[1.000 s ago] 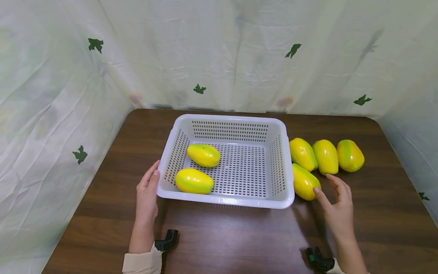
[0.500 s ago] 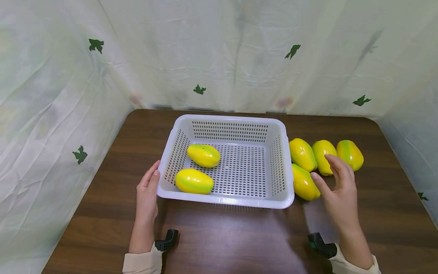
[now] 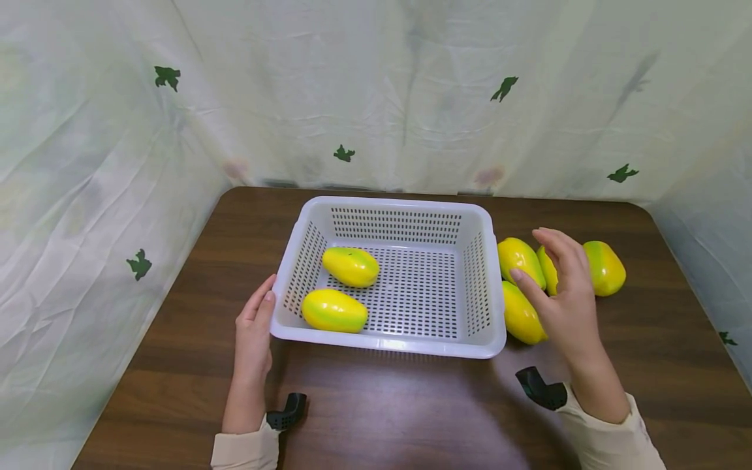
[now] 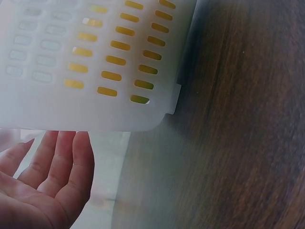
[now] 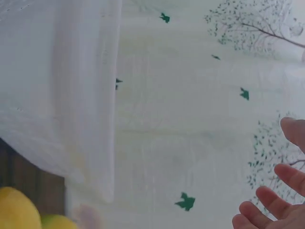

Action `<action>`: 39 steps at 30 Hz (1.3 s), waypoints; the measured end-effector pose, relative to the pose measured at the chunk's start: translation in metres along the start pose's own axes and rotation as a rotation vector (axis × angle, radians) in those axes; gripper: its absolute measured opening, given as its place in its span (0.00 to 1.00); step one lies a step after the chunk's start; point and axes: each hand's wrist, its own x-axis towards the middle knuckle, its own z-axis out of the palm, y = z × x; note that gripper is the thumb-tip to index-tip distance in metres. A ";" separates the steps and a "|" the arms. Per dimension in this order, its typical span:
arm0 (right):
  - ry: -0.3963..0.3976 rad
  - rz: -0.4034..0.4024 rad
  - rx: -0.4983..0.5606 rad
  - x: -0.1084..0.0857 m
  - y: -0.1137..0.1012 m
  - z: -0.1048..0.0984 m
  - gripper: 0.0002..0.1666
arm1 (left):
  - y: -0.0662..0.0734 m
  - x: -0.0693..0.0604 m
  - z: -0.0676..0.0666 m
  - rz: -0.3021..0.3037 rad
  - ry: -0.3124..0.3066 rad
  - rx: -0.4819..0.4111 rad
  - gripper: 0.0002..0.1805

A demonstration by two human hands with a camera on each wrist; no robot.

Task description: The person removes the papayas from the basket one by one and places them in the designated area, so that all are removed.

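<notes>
A white perforated basket [image 3: 388, 344] holds two yellow-green fruits, one [image 3: 350, 267] behind the other [image 3: 333, 311], in its left half. My left hand [image 3: 252, 339] rests against the basket's left rim; in the left wrist view its fingers [image 4: 64, 162] reach the basket wall [image 4: 86, 112]. Over the fruits right of the basket hovers my right hand [image 3: 566, 300], fingers spread and slightly bent, holding nothing. Beneath and around it lie a back-left fruit [image 3: 519, 261], a front fruit [image 3: 521, 314], a partly covered one [image 3: 548, 269] and a right one [image 3: 605, 268].
The brown wooden table [image 3: 382, 405] carries everything. Pale cloth with green bird shapes [image 3: 411, 98] hangs behind it and at both sides. A black wrist mount [image 3: 286, 412] sits on my left wrist, another [image 3: 542, 389] on my right.
My right hand has moved from the front fruit's right end up and back, then leftward over the fruits. The left hand, basket and fruits look unmoved.
</notes>
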 end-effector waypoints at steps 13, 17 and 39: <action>-0.091 -0.151 0.009 0.034 -0.024 0.022 0.36 | -0.001 0.001 -0.001 -0.007 -0.006 -0.035 0.22; -0.128 -0.181 0.030 0.042 -0.030 0.031 0.35 | -0.001 0.001 0.000 -0.002 -0.012 -0.029 0.22; -0.445 -0.264 0.002 0.078 -0.025 0.109 0.32 | -0.001 0.001 -0.001 -0.009 -0.003 -0.021 0.23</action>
